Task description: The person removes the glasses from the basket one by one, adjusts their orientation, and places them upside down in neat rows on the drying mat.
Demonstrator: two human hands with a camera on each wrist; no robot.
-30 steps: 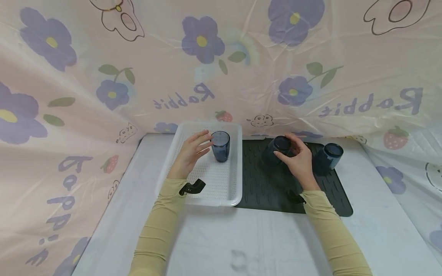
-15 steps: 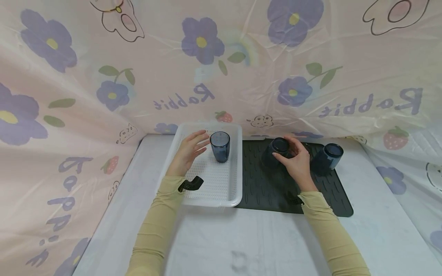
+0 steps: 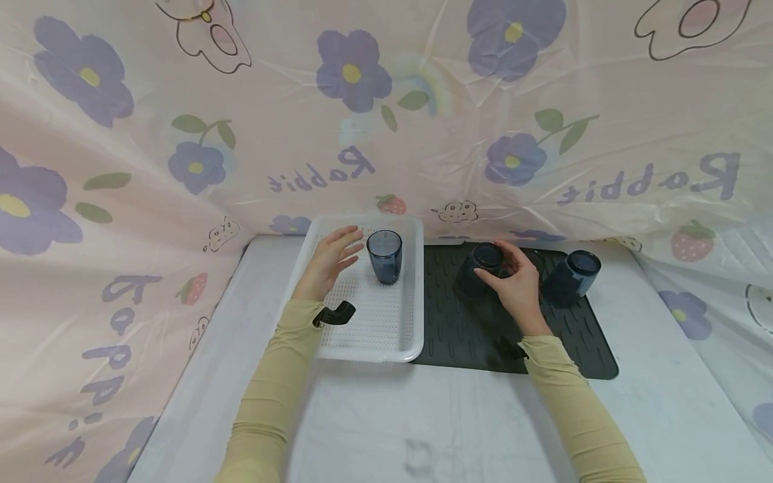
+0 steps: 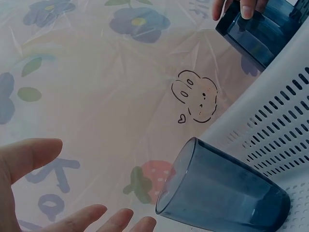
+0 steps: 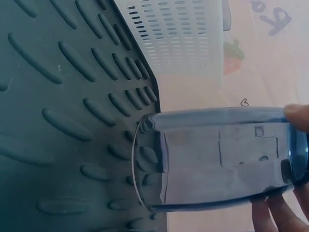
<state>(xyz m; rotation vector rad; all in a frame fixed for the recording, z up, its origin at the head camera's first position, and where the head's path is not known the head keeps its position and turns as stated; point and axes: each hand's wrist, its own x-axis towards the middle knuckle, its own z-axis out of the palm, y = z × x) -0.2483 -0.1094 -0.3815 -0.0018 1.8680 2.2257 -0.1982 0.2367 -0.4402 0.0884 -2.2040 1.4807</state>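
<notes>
On the counter (image 3: 362,416), a white perforated tray (image 3: 368,335) sits at about 11 o'clock from the near edge, with a dark ribbed mat (image 3: 459,329) touching its right side at about 1 o'clock. The left hand (image 3: 326,263) hovers over the far part of the tray, fingers straight and loose, holding nothing; an upright blue cup (image 3: 384,256) stands in the tray just beside its fingertips, at 3 o'clock from the hand, with a small gap between them. In the left wrist view the same cup (image 4: 224,193) lies close by the spread fingers (image 4: 29,157) without touching. The right hand (image 3: 513,285) is on the mat, its fingers and thumb curled round a second blue cup (image 3: 480,268), which stands upside down on the mat at 10 o'clock from the palm; the right wrist view shows its rim on the ribs and fingertips (image 5: 299,118) on its base end. A third blue cup (image 3: 570,276) stands on the mat at 3 o'clock from that hand, near but apart. A flower-printed plastic sheet (image 3: 386,114) hangs behind everything.
</notes>
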